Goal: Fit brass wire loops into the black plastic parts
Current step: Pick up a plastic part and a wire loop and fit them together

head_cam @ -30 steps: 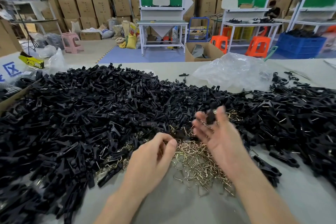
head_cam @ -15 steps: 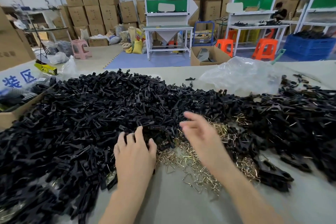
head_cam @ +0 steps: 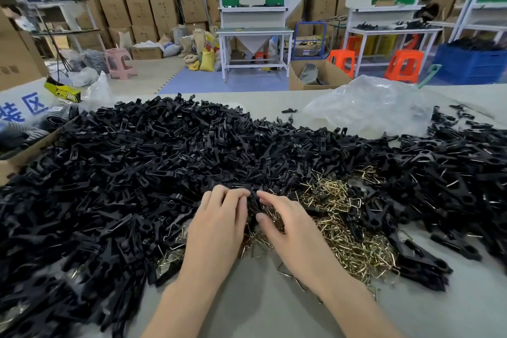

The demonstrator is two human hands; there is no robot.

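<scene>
many matte black parts [head_cam: 137,159], shiny brass loops [head_cam: 345,230], l hand [head_cam: 216,225] grip unclear, r hand [head_cam: 290,230] fingers spread

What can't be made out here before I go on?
All in the head view:
Whether the left hand or right hand holds anything: their backs hide the fingers' undersides.
How far the loops run under the black parts: buried.
What is in the bag: hidden by crumpled plastic.
The box: cut off by the left edge.
</scene>
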